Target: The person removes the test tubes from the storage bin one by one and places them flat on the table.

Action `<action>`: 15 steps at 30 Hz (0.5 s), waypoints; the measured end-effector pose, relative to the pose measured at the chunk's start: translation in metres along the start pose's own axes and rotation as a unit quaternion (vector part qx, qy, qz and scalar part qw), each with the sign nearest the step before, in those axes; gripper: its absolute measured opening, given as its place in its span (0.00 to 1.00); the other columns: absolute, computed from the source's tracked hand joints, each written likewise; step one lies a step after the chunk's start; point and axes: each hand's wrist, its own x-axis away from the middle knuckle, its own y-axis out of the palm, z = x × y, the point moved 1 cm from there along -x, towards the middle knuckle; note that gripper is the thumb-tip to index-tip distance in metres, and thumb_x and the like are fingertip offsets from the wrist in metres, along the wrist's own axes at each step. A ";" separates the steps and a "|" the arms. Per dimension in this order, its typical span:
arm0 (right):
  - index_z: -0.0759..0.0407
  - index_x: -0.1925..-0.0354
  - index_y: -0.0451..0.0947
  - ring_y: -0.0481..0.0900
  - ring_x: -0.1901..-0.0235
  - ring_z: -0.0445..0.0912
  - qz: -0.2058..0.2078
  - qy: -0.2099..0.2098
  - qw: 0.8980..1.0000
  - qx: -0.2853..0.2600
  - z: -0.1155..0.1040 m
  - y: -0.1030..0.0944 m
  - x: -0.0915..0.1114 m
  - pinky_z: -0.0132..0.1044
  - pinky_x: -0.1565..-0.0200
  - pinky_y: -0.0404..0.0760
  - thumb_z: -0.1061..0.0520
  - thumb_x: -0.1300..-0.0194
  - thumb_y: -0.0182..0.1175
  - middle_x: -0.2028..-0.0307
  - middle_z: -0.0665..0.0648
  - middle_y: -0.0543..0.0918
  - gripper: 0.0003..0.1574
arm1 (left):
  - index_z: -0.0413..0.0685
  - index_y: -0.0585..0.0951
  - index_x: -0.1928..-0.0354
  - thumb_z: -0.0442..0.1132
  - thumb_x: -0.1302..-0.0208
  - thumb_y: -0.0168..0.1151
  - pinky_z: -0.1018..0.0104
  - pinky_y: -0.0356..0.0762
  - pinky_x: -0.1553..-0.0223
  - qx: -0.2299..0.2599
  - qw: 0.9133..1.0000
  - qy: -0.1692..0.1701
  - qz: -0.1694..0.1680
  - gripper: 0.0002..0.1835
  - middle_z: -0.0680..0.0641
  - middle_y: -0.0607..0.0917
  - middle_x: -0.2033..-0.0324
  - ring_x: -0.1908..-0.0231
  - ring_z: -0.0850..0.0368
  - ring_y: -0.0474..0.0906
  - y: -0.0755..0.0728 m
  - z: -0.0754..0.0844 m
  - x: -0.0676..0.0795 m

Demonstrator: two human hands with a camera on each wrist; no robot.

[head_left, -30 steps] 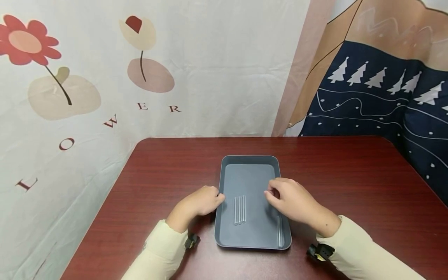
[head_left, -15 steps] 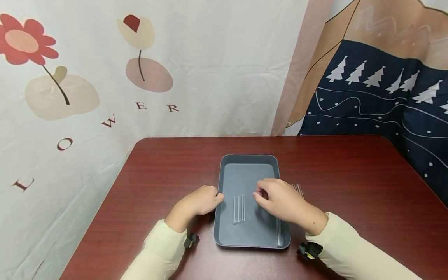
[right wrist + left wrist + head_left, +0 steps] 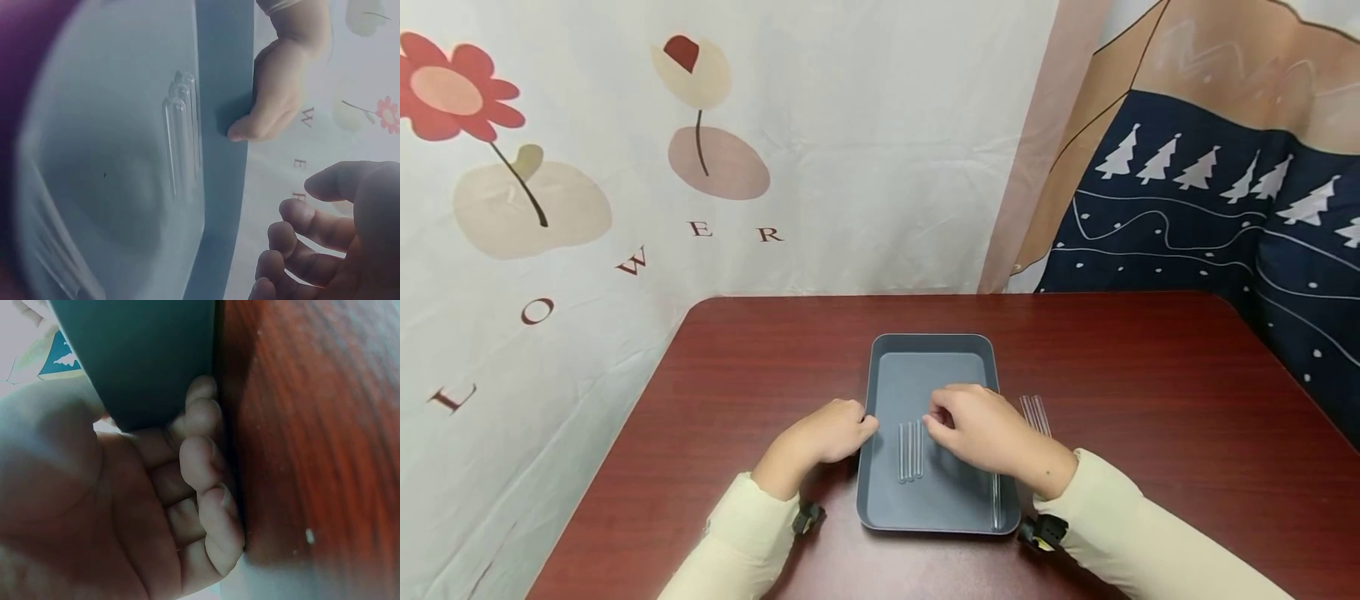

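Observation:
A dark grey rectangular tray (image 3: 936, 367) lies on the table. My left hand (image 3: 829, 430) grips its left rim, thumb over the edge and fingers (image 3: 212, 465) curled against the outer wall in the left wrist view. Inside, left of the middle, three clear glass test tubes (image 3: 911, 452) lie side by side, round ends towards me. Over the tray's right half hovers my right hand (image 3: 981, 431), fingers (image 3: 319, 231) loosely bent and thumb apart, holding nothing; its fingertips are close to the three tubes. Along the right wall lie further clear tubes (image 3: 996, 502), partly hidden by that hand.
Several more clear tubes (image 3: 1036, 415) lie on the reddish-brown table (image 3: 1150, 400) right of the tray, partly behind my right wrist. A printed cloth (image 3: 880, 167) hangs beyond the far edge, with a dark blue tree-patterned part (image 3: 1187, 217) at right.
My right hand has moved left across the tray towards the three tubes, which uncovers the tubes on the table at right. The left hand and the tray have stayed in place.

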 end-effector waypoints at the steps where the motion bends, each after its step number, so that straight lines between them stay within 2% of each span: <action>1: 0.46 0.80 0.69 0.64 0.79 0.36 -0.004 0.000 1.000 0.002 -0.001 0.002 -0.001 0.29 0.76 0.65 0.54 0.36 0.62 0.81 0.43 0.67 0.18 | 0.54 0.64 0.84 0.45 0.33 0.45 0.62 0.70 0.65 0.000 1.000 -0.001 0.001 0.19 0.53 0.65 0.84 0.77 0.58 0.68 0.000 0.000 0.000; 15: 0.48 0.83 0.65 0.61 0.84 0.37 -0.065 0.015 0.998 0.017 -0.003 0.024 -0.006 0.30 0.80 0.60 0.55 0.36 0.59 0.85 0.44 0.65 0.20 | 0.54 0.65 0.85 0.45 0.33 0.46 0.62 0.70 0.67 0.003 1.000 0.008 0.006 0.19 0.53 0.65 0.84 0.78 0.57 0.67 0.001 -0.002 -0.001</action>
